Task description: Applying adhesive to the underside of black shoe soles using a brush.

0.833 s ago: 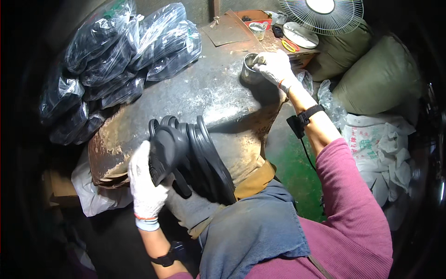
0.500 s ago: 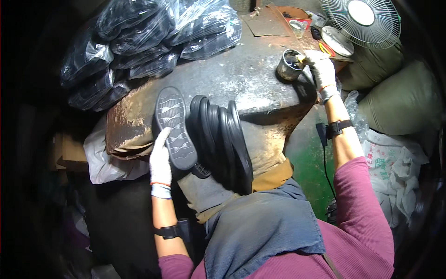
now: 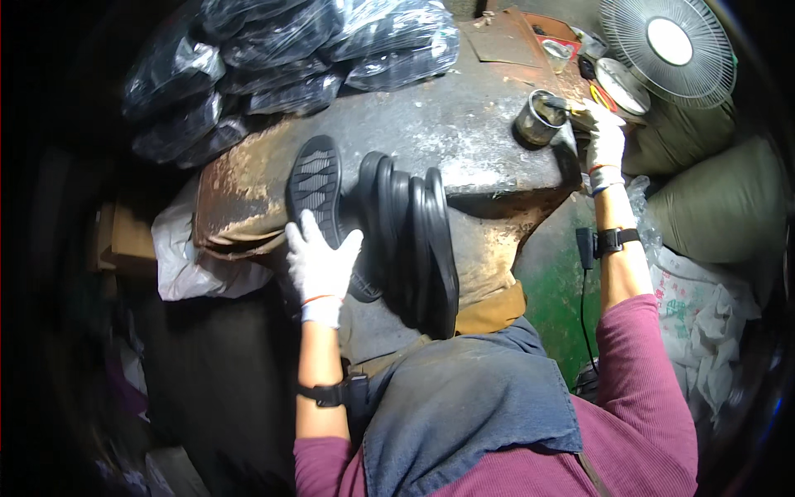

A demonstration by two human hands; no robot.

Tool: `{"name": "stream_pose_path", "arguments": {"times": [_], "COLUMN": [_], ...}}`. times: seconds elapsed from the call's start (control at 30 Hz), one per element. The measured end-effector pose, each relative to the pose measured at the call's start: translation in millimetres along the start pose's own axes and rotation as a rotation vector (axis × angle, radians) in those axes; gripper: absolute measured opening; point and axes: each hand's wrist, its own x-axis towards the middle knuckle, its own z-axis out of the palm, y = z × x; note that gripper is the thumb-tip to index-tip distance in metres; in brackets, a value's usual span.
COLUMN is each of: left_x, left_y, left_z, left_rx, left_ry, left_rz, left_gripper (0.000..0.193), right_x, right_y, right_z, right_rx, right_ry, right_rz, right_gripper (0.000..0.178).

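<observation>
Left hand (image 3: 321, 263) on shoe sole (image 3: 315, 186); right hand (image 3: 604, 141) at tin (image 3: 538, 120).

**Counts at the bench**

Two gloved hands: left (image 3: 321, 263), right (image 3: 604, 139). One treaded sole (image 3: 315, 184) just above the left fingers, face up. Beside it, toward the right fingers, about five more soles (image 3: 418, 240) on edge; exact number hard to tell. One tin (image 3: 538, 118) just left of the right fingertips. One fan (image 3: 669, 48) beyond the right fingers. Several bags (image 3: 281, 58) of dark goods above the left fingers, uncountable. Two wristbands.
</observation>
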Motion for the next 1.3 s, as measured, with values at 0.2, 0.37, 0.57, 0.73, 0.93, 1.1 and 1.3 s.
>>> {"name": "stream_pose_path", "arguments": {"times": [0.2,0.37,0.57,0.73,0.93,1.1,1.3], "left_x": [14.9,9.8,-4.5,-23.6,-36.1,-29.6,-29.6], "left_y": [-54.0,-27.0,22.9,58.3,56.7,49.7,57.2], "left_z": [19.6,-58.0,-54.2,-41.3,-44.5,-46.7,-37.8], "left_rx": [-0.668,-2.072,-2.440,-2.485,-2.224,-2.156,-2.295], "left_ry": [0.168,-0.557,-0.990,-1.296,-1.283,-1.409,-1.313], "left_rz": [0.078,0.125,0.039,-0.127,-0.126,-0.194,-0.227], "left_gripper": [0.086,0.075,0.089,0.089,0.093,0.090,0.084], "right_x": [1.5,-18.5,-70.1,-82.6,-82.5,-92.8,-162.5], "right_y": [9.9,-44.2,-138.6,-144.2,-131.3,-147.4,-208.5], "right_z": [-8.9,6.9,91.4,135.1,137.0,128.5,117.7], "right_rx": [0.353,0.276,0.048,1.122,0.335,-0.117,0.557], "right_ry": [0.054,0.024,-0.111,-0.360,-0.251,-0.266,-0.575], "right_rz": [0.092,-0.133,-0.376,0.079,-0.283,-0.805,0.105], "right_gripper": [0.018,0.029,0.036,0.017,0.021,0.027,0.021]}}
